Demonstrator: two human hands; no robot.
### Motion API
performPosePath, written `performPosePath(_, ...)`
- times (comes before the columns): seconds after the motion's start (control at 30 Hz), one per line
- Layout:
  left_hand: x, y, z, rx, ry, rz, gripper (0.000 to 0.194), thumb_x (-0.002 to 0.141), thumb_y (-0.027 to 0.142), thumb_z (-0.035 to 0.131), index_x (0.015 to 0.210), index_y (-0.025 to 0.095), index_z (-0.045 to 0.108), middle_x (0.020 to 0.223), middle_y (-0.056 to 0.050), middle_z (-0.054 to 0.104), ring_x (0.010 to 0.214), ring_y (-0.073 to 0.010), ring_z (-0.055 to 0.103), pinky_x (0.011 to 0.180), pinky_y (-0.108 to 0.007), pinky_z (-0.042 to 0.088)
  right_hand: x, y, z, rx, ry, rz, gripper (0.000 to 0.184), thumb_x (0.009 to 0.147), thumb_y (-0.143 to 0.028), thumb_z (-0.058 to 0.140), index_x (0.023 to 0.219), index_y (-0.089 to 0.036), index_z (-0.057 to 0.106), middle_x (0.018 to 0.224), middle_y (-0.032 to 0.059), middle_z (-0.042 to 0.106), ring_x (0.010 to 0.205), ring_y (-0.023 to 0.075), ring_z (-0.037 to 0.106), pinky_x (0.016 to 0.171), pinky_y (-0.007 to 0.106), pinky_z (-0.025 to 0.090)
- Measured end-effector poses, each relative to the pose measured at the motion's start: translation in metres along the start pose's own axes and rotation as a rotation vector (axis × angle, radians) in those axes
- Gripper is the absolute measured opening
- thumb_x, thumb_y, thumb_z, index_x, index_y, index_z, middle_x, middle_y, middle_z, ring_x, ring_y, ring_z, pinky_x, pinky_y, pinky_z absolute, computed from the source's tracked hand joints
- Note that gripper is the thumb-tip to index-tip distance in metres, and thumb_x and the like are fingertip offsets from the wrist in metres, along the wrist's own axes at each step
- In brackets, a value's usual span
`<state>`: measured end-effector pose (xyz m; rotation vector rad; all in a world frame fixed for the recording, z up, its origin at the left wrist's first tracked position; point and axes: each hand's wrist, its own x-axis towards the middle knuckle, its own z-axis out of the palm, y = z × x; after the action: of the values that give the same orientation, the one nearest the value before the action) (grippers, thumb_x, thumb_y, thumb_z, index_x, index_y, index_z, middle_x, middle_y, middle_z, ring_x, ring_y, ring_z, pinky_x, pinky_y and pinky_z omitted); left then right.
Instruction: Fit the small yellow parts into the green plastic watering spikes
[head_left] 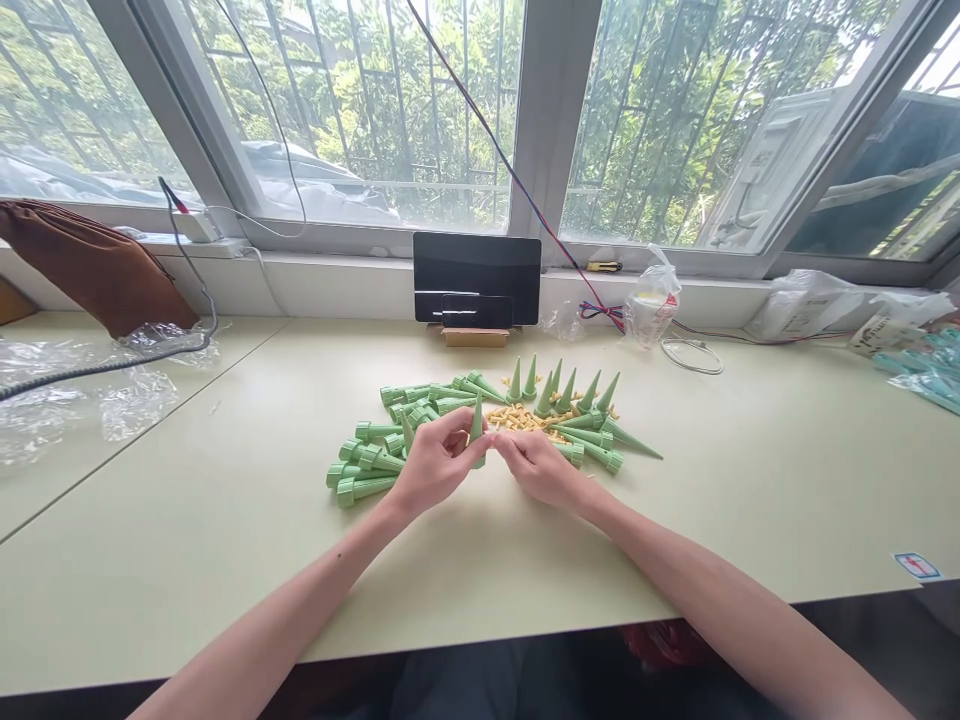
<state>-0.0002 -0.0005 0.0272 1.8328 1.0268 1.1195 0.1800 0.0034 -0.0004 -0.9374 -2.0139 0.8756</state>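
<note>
My left hand (433, 462) is closed round a green plastic spike (478, 420), held upright with its tip pointing up. My right hand (536, 462) is pinched at the side of that spike; something small and pale shows at its fingertips, too small to make out fully. Left of my hands lie several green spikes with ribbed caps (366, 488). Behind my right hand is a heap of small yellowish pegs (517, 416). Several green spikes (545, 393) stand upright beyond the heap, and a few more (600, 455) lie to its right.
A black tablet (477, 265) with a phone (477, 311) before it stands on a cardboard-coloured holder at the back. A plastic-wrapped cup (651, 310) and a coiled white cable (691, 356) are right of it. Clear plastic wrapping (135, 400) and a brown pouch (97, 265) lie left.
</note>
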Motion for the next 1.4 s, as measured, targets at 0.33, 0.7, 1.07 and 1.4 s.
performPosePath(0.33,0.006,0.006,-0.003,-0.363,0.013,-0.288,0.034,0.084,0.051,0.066,0.076,0.018,0.060,0.046,0.007,0.040,0.038,-0.0065,0.033,0.038,-0.021,0.038,0.000,0.002,-0.001,0.150,0.183,0.132,0.048,0.100,-0.057,0.031,0.075,-0.020,0.049,0.052,-0.0050,0.041,0.046,0.0109,0.038,0.051,0.025,0.033)
performPosePath(0.7,0.009,0.001,-0.004,-0.522,0.070,-0.345,0.032,0.079,0.048,0.072,0.076,0.017,0.062,0.041,0.008,0.035,0.039,-0.0060,0.033,0.043,-0.020,0.038,0.000,0.007,0.000,-0.084,0.161,0.075,0.026,0.096,-0.035,0.047,0.077,-0.019,0.052,0.058,-0.0040,0.044,0.051,0.0111,0.036,0.053,0.025,0.029)
performPosePath(1.07,0.008,-0.001,-0.002,-0.539,0.048,-0.353,0.032,0.081,0.048,0.071,0.077,0.017,0.063,0.043,0.007,0.039,0.040,-0.0060,0.034,0.043,-0.019,0.039,-0.001,0.000,-0.001,-0.056,0.153,0.050,0.024,0.095,-0.032,0.048,0.077,-0.019,0.054,0.058,-0.0035,0.045,0.051,0.0107,0.035,0.051,0.025,0.028)
performPosePath(1.4,0.008,-0.006,-0.003,-0.552,0.006,-0.326,0.037,0.080,0.051,0.070,0.086,0.015,0.066,0.048,0.007,0.038,0.044,-0.0065,0.034,0.043,-0.019,0.038,-0.003,-0.004,-0.001,0.022,0.097,-0.009,0.015,0.094,-0.029,0.049,0.085,-0.019,0.055,0.070,0.0005,0.059,0.055,0.0119,0.050,0.053,0.025,0.038)
